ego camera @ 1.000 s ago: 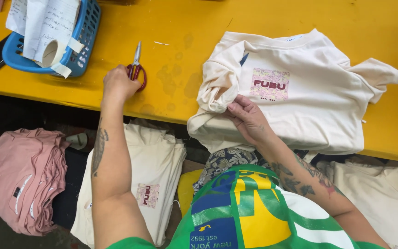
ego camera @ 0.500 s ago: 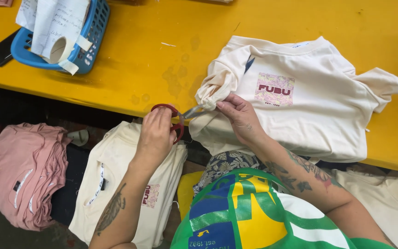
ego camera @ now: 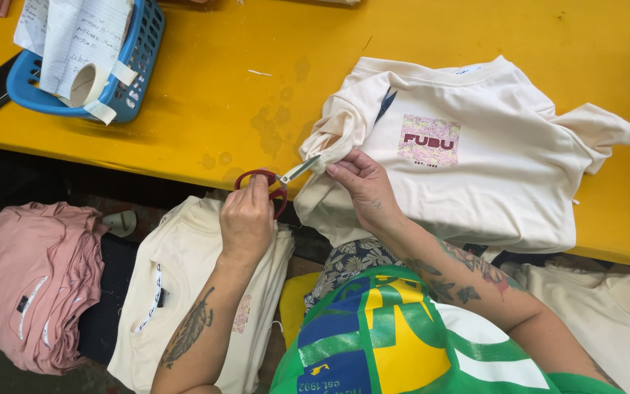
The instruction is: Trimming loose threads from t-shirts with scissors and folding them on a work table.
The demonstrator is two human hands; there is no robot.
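**A:** Yellow surface fills the top of your view, with a cream T-shirt spread on it near the front edge. Log your hands.

**B:** Your left hand is closed through the red handles of a pair of scissors; the blades point right and meet the bunched sleeve of the T-shirt. Your right hand pinches that sleeve edge between fingers and thumb, holding it up to the blades.

**A:** Change since a second ago?

**B:** Then your left hand was up on the surface at the scissors, away from the shirt. Now it has brought them down to the sleeve, touching the cloth. Judgement: trimming at the sleeve edge is under way; whether the blades are cutting, I cannot tell.

**A:** Surroundings?

**B:** Blue basket with papers and a tape roll, far left on the surface. Below the edge: a pink stack of shirts and a cream stack.
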